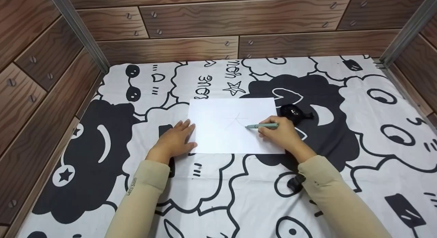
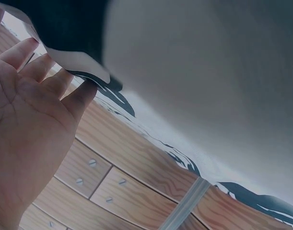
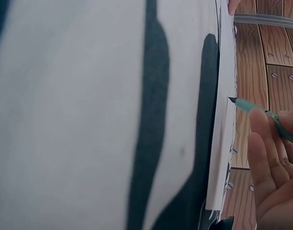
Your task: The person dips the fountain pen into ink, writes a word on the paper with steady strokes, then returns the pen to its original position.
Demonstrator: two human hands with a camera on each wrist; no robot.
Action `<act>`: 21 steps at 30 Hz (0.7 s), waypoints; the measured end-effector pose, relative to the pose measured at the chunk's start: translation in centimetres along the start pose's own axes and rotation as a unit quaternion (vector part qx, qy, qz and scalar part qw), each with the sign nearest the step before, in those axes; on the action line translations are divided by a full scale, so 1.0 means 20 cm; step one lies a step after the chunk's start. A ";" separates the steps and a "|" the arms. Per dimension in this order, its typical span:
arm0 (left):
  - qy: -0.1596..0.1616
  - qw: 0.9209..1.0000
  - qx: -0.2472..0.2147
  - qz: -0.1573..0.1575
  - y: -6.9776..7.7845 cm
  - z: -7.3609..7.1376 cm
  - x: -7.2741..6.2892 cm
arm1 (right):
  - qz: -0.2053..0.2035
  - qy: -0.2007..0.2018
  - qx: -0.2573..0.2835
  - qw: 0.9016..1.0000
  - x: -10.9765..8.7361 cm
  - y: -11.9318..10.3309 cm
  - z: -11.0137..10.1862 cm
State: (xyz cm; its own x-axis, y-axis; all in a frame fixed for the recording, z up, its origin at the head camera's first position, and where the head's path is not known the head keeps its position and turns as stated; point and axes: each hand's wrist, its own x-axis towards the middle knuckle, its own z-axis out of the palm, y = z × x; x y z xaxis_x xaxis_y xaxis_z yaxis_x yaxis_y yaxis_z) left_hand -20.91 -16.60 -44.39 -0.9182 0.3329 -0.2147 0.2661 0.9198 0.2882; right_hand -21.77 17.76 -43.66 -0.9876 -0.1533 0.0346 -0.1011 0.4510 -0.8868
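A white sheet of paper (image 1: 218, 139) lies on the patterned cloth, with a few faint thin strokes crossing near its middle. My right hand (image 1: 280, 132) pinches a green pen (image 1: 269, 125) between thumb and fingers. The pen's dark tip meets the paper just right of the strokes; in the right wrist view the pen (image 3: 251, 106) slants to the sheet (image 3: 223, 120). My left hand (image 1: 175, 139) rests at the paper's left edge, fingers spread. In the left wrist view, the left hand's palm (image 2: 36, 124) and extended fingers show, partly cut off by the frame.
A glossy black rounded object with a short neck (image 1: 293, 114) sits at the paper's right edge, just beyond my right hand. The black-and-white cartoon cloth (image 1: 205, 190) covers the surface. Wood-patterned walls (image 1: 191, 21) and grey metal posts (image 1: 80, 29) enclose it.
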 end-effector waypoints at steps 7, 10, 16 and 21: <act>0.003 1.000 -0.002 -0.001 0.00 0.00 0.00 | 0.003 -0.001 -0.005 1.000 -0.02 0.00 -0.02; 0.003 1.000 0.001 0.000 0.00 0.00 0.00 | 0.002 -0.002 -0.004 1.000 -0.03 0.01 -0.03; 0.003 1.000 0.001 0.004 0.00 0.01 0.00 | -0.008 -0.003 -0.010 1.000 -0.04 0.02 -0.04; 0.002 1.000 0.000 0.002 0.00 0.00 0.00 | -0.006 -0.002 -0.019 1.000 -0.05 0.02 -0.05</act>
State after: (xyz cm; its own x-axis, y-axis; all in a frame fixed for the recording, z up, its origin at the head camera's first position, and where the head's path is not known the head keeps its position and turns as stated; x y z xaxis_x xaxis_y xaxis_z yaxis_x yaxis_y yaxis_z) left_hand -20.88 -16.63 -44.47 -0.9185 0.3357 -0.2090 0.2700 0.9185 0.2889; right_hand -20.95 18.85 -43.57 -0.9857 -0.1626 0.0435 -0.1178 0.4818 -0.8683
